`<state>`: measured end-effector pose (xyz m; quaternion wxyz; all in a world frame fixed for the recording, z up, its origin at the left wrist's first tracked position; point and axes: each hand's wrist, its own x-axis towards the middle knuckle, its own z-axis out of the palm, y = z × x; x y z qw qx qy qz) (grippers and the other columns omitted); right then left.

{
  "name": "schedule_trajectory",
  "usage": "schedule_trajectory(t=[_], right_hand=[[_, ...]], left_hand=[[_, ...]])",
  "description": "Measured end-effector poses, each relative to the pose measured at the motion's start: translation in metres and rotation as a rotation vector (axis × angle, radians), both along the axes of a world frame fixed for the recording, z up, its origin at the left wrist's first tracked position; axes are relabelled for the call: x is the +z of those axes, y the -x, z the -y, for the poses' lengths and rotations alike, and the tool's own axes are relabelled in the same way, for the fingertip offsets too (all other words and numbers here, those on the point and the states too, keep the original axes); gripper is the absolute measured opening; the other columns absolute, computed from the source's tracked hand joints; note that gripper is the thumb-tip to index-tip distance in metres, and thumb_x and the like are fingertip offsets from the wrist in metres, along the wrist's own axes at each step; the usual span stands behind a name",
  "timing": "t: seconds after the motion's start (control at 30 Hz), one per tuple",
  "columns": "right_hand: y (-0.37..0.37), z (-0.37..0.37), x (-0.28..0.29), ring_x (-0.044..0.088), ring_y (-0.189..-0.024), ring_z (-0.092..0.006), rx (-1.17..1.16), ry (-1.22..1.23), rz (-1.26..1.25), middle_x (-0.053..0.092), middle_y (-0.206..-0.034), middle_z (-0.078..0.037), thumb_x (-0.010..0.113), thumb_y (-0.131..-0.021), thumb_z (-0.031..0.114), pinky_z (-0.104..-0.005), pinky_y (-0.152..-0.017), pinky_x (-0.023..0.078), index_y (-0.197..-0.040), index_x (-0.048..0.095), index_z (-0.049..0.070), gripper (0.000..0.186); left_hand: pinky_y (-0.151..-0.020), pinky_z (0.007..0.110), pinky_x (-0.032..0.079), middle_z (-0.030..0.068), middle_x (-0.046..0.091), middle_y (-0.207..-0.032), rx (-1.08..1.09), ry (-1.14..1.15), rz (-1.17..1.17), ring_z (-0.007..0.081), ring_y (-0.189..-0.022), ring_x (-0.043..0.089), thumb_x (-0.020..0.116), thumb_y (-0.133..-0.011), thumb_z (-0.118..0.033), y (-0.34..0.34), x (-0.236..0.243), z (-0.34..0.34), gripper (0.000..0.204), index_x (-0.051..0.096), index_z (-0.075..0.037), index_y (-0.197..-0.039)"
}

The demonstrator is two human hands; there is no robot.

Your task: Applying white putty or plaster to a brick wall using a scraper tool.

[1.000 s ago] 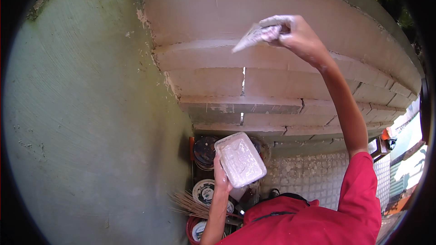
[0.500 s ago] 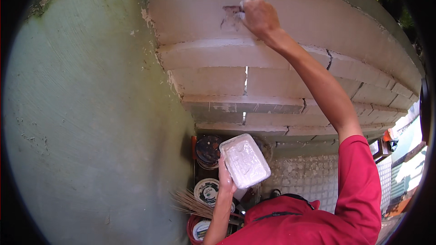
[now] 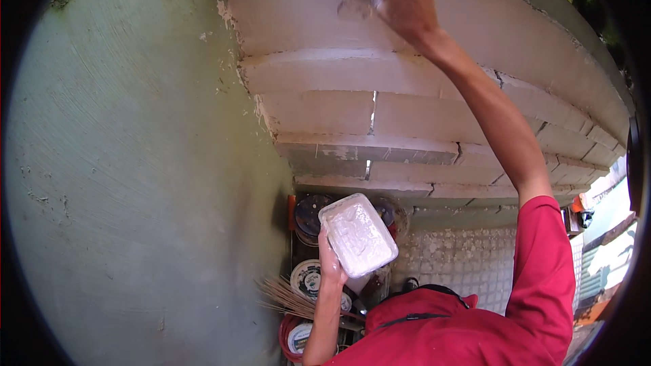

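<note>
We are holding the tool (image 3: 359,1) in the right hand (image 3: 410,10), with the fingers curling tightly around its near end, high on the pale wall (image 3: 305,17). The tool is appearing to rest against the wall, but its outline is blurring, so we are not confirming contact or the exact blade angle. With the left hand (image 3: 331,268) we are gripping the tray (image 3: 373,270) by its left edge; any fingers beneath it are hiding from view, so we are not telling how they are spreading. The tray is sitting low in front of the torso, well apart from the tool, and is carrying white paste (image 3: 359,234) with a ridged, wet surface. For sound work at the wall, we should be setting the blade at a low angle, pressing its whole edge evenly and lifting only at the end of a stroke. Because the right arm is reaching far up, we should be bracing the wrist and favouring short, controlled strokes, since pressure is likely fading at full reach. Meanwhile, we should be holding the tray level: a tilt is risking paste sliding toward the buckets (image 3: 306,274) and the sticks (image 3: 288,298) standing below, beside the green wall (image 3: 149,163).
</note>
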<state>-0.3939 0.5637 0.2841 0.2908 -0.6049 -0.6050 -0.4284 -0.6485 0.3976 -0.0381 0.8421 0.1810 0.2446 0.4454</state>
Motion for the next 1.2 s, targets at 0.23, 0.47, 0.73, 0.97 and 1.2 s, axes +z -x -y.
schedule_trajectory(t=[0.23, 0.47, 0.73, 0.97, 1.2], right_hand=[[0.0, 0.0, -0.02, 0.063, -0.061, -0.0366, 0.002, 0.145, -0.091, 0.061, -0.063, -0.019, 0.069, -0.078, 0.025, -0.0445, -0.056, 0.051, -0.075, 0.065, 0.004, 0.021], [0.019, 0.015, 0.007, 0.065, -0.067, -0.04, 0.104, -0.059, -0.076, 0.063, -0.071, -0.023, 0.062, -0.07, 0.007, -0.0471, -0.063, 0.054, -0.072, 0.064, 0.001, 0.007], [-0.006, -0.007, -0.005, 0.063, -0.062, -0.0369, -0.025, 0.141, 0.002, 0.062, -0.064, -0.021, 0.068, -0.077, 0.018, -0.0459, -0.057, 0.05, -0.078, 0.067, 0.004, 0.014], [0.014, 0.011, -0.007, 0.063, -0.062, -0.0397, 0.083, 0.076, -0.03, 0.061, -0.063, -0.022, 0.061, -0.07, 0.005, -0.0471, -0.058, 0.052, -0.071, 0.064, 0.001, 0.006], [-0.007, 0.014, -0.006, 0.062, -0.063, -0.04, 0.166, -0.062, -0.11, 0.062, -0.067, -0.023, 0.064, -0.071, 0.012, -0.047, -0.062, 0.051, -0.079, 0.068, 0.001, 0.014]], left_hand=[[-0.096, 0.036, 0.048, 0.0107, 0.057, -0.125, -0.036, 0.025, 0.05, 0.0232, -0.11, 0.06, 0.03, -0.1, -0.041, -0.007, 0.006, 0.003, 0.051, 0.046, -0.005, -0.132], [-0.097, 0.037, 0.048, 0.0103, 0.057, -0.125, -0.034, 0.006, 0.056, 0.0232, -0.11, 0.06, 0.03, -0.1, -0.041, -0.011, 0.001, 0.001, 0.051, 0.047, -0.005, -0.132], [-0.098, 0.037, 0.047, 0.0103, 0.058, -0.125, -0.051, 0.01, 0.061, 0.0231, -0.111, 0.059, 0.03, -0.1, -0.042, -0.012, 0.005, 0.004, 0.052, 0.047, -0.005, -0.132], [-0.097, 0.036, 0.047, 0.0103, 0.057, -0.126, -0.039, 0.003, 0.045, 0.0232, -0.111, 0.059, 0.031, -0.099, -0.043, -0.009, 0.003, 0.004, 0.053, 0.046, -0.005, -0.132], [-0.097, 0.036, 0.047, 0.0103, 0.057, -0.126, -0.021, 0.021, 0.026, 0.0233, -0.11, 0.059, 0.031, -0.099, -0.043, -0.009, 0.003, 0.004, 0.053, 0.046, -0.005, -0.132]])
